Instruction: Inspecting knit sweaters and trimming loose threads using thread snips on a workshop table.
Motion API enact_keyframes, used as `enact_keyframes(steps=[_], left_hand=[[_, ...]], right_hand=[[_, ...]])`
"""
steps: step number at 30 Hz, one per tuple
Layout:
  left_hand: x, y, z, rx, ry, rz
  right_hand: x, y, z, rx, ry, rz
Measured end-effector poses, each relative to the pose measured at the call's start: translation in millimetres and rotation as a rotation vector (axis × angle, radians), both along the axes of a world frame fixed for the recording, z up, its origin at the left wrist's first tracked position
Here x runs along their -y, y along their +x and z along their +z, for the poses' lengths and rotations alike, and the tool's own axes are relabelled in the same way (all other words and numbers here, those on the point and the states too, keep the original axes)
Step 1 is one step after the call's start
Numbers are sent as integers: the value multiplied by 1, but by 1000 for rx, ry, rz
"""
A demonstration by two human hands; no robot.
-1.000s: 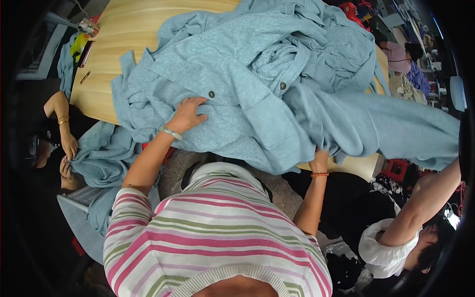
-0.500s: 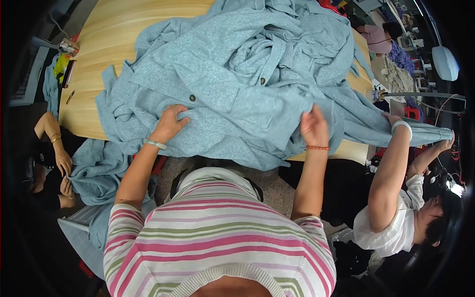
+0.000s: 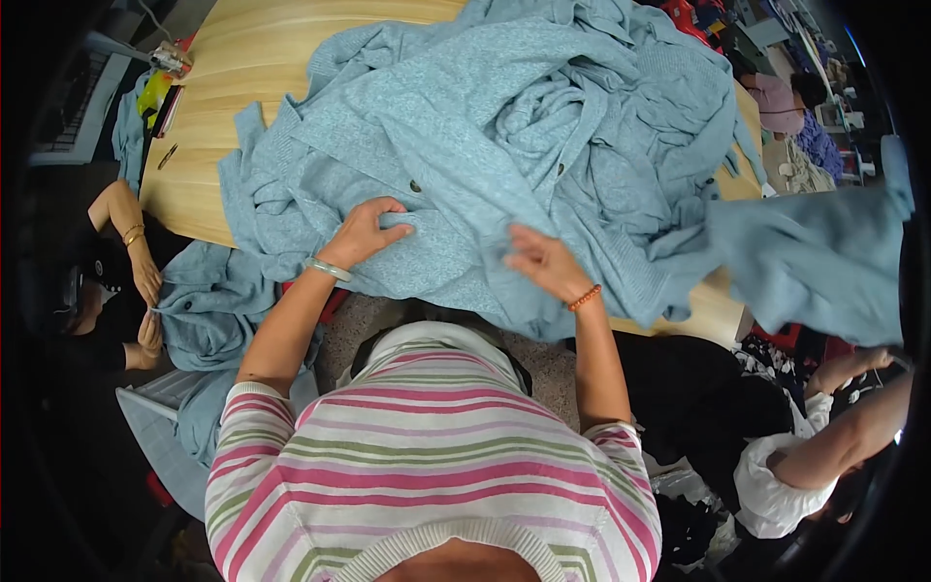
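Note:
A heap of light blue-grey knit cardigans [image 3: 436,97] with dark buttons covers much of the wooden table [image 3: 208,92]. My left hand [image 3: 367,233] rests on the front cardigan just below a dark button [image 3: 415,186], thumb and fingers apart on the cloth. Over the same garment, farther right, is my right hand [image 3: 551,266]. Its fingertips are blurred but look spread, close above the fabric, and whether they touch it I cannot tell.
At left, another person's hands [image 3: 147,301] handle a similar blue-grey garment [image 3: 213,301] above a grey bin [image 3: 160,417]. A person in white [image 3: 776,485] at right has arms raised beside a lifted blue-grey garment [image 3: 824,252]. A small dark tool [image 3: 168,156] lies on the table.
My right hand has moved left across the cardigan. My left hand stays at its fold. The garment stretched out by the person at right has swung up and spread.

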State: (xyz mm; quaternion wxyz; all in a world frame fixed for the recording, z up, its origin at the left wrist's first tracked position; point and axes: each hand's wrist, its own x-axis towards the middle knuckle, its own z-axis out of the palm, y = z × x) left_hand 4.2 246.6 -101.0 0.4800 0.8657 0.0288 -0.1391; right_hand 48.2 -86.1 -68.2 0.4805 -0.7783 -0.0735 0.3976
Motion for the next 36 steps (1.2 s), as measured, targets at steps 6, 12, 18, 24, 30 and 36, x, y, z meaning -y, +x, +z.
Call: enact_keyframes(steps=[6,12,18,24,30,36], left_hand=[[-6,-6,-20,-7,-117,61],[-1,-3,-10,34,-87,77],[-8,-1,-25,11,-113,61],[-8,1,-27,-57,-82,41],[-4,5,-24,-39,-85,20],[-5,3,-22,-116,-101,31]], right_hand=[[1,60,24,677,-843,113],[-29,-1,23,970,-426,-52],[-25,-112,-67,244,-94,-45],[-7,-95,-55,-387,270,-1320],[3,-100,-71,-565,513,-1569],[20,-91,-81,-834,817,-1376]])
